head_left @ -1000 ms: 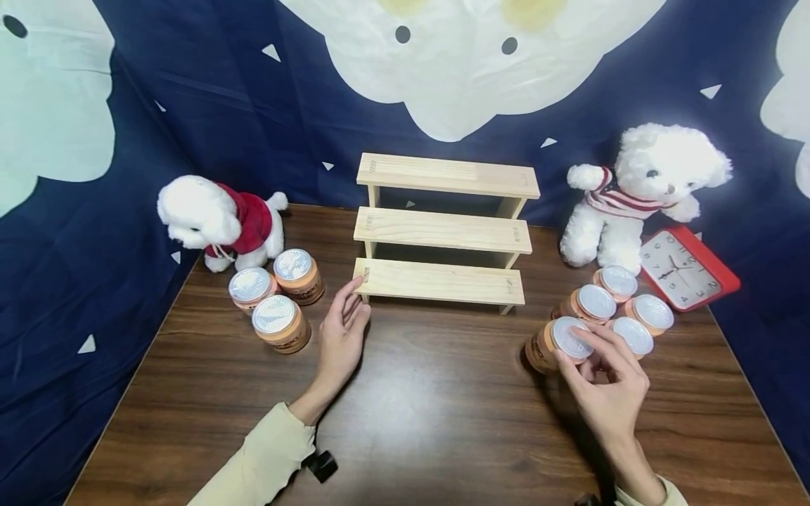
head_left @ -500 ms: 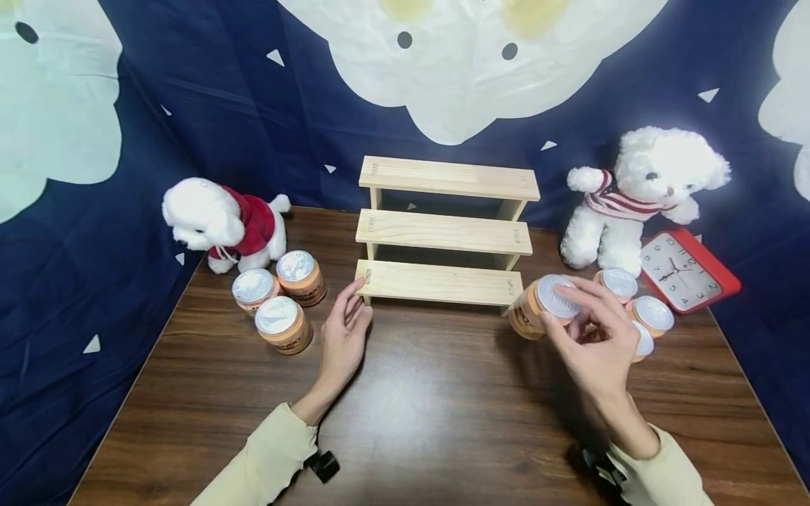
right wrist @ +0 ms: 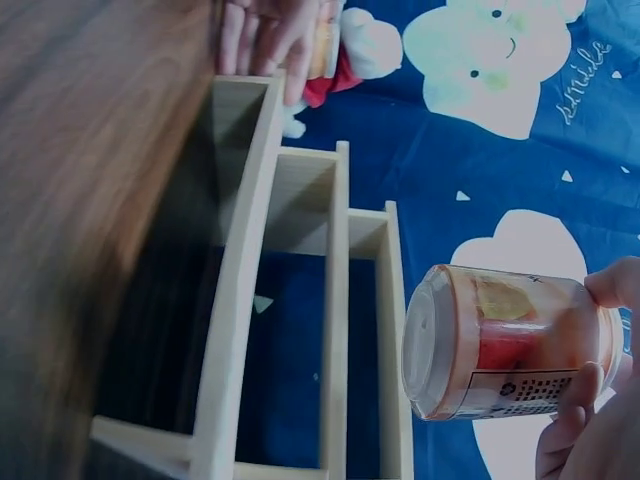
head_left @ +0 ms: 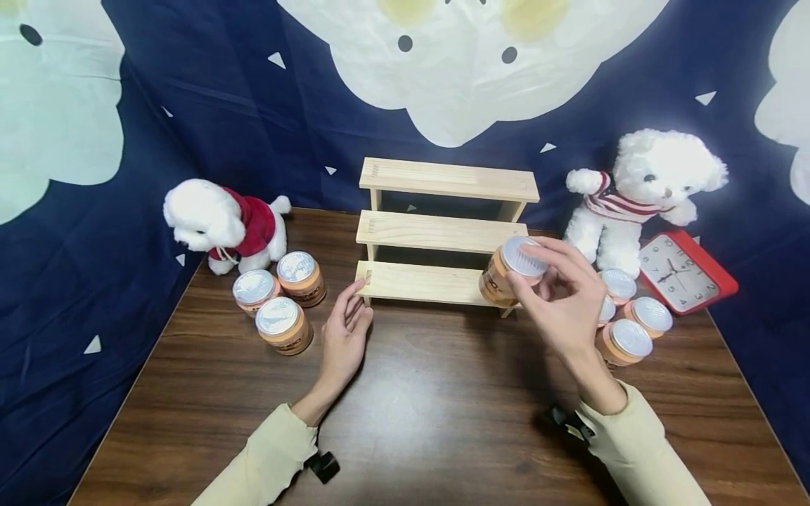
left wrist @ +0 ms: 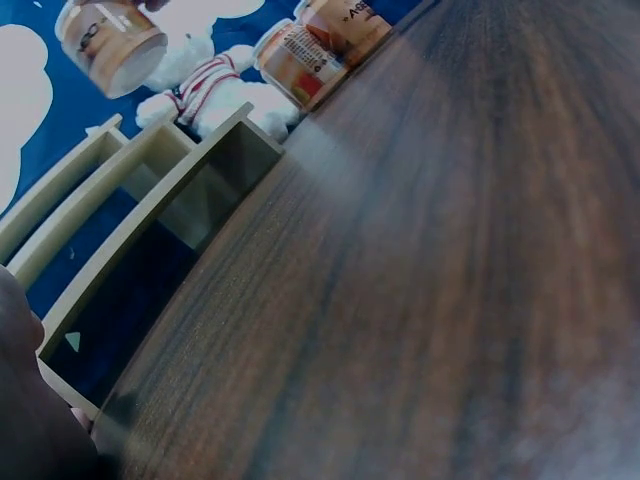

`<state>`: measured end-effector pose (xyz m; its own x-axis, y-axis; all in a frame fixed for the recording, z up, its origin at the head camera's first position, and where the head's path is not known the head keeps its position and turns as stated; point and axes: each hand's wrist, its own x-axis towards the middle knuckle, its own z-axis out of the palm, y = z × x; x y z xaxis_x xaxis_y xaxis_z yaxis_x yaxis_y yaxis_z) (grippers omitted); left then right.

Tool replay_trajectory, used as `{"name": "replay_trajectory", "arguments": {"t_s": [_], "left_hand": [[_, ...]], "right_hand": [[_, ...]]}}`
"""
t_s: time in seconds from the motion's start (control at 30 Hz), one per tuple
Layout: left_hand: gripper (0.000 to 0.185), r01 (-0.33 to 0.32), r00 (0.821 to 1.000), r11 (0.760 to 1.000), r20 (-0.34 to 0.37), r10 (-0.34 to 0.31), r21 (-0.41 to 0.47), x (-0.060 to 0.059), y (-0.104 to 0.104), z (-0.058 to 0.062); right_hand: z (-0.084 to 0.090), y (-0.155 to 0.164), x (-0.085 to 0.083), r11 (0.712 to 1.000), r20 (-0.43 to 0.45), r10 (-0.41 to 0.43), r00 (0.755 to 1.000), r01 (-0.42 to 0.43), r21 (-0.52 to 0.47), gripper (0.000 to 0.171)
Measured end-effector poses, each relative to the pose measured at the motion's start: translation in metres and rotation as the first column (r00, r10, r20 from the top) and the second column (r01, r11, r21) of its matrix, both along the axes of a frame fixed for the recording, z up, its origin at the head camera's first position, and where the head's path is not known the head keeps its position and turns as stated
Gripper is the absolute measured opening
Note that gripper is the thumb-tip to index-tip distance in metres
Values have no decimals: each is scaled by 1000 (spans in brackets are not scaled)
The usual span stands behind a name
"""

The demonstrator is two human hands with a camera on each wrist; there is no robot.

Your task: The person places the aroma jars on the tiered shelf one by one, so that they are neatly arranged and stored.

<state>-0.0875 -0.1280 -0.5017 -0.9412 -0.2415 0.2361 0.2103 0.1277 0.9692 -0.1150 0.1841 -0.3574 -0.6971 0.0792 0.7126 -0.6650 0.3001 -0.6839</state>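
My right hand (head_left: 563,302) holds an orange-labelled jar (head_left: 496,280) with a silver lid, fingers and thumb around its top. The jar hangs slightly tilted above the right end of the lowest step of a three-tier wooden shelf (head_left: 430,281). In the right wrist view the jar (right wrist: 510,345) is apart from the shelf, its base towards the steps. My left hand (head_left: 344,330) touches the left end of the lowest step, with extended, relaxed fingers. In the left wrist view part of the left hand (left wrist: 35,390) shows beside the shelf end (left wrist: 150,205).
Several similar jars (head_left: 626,341) stand at the right, near a red clock (head_left: 680,270) and a white plush bear (head_left: 639,190). More jars (head_left: 278,316) stand at the left before a plush dog (head_left: 209,218) in red. A dark blue cloth (head_left: 253,126) hangs behind the brown table (head_left: 405,422).
My right hand has lifted the jar from beside the other right-hand jars and carried it left and up to the shelf's right end. The left hand has stayed at the shelf's left end.
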Motion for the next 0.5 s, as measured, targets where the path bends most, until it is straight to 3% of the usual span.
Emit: {"name": "replay_trajectory", "arguments": {"t_s": [0.17, 0.3, 0.5], "left_hand": [[49, -6, 999, 1000, 43, 6, 0, 3, 3, 11], [49, 0, 998, 1000, 62, 0, 0, 4, 2, 13], [51, 6, 998, 1000, 69, -6, 5, -6, -5, -16]], "right_hand": [[10, -15, -12, 998, 3, 44, 999, -44, -45, 30], [20, -25, -22, 998, 20, 48, 999, -47, -36, 28], [35, -40, -40, 999, 11, 39, 999, -39, 12, 28]]}}
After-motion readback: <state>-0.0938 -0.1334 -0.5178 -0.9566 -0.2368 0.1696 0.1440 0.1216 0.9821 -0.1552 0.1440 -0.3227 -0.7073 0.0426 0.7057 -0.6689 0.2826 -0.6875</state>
